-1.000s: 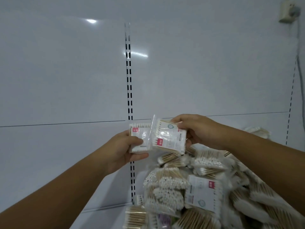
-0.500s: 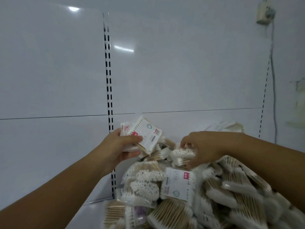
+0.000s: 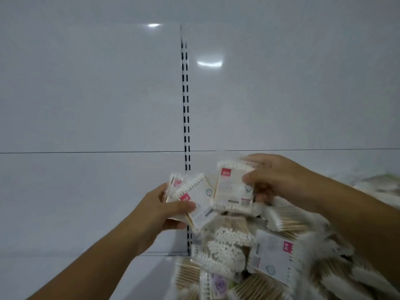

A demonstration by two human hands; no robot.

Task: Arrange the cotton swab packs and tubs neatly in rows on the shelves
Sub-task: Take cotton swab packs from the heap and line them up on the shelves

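Note:
A loose heap of clear cotton swab packs covers the white shelf at lower right. My left hand grips a small stack of flat packs with red labels, held up in front of the shelf's back panel. My right hand pinches another pack by its right edge, just right of the stack and above the heap. This pack stands upright with its printed face toward me.
A white back panel fills the view, with a slotted upright strip running down its middle. A horizontal seam crosses the panel at hand height. Bare shelf surface lies left of the heap.
My right hand has lifted a new pack out of the heap and brought it up beside the stack. My left hand still holds its stack. The view has swung back to the left.

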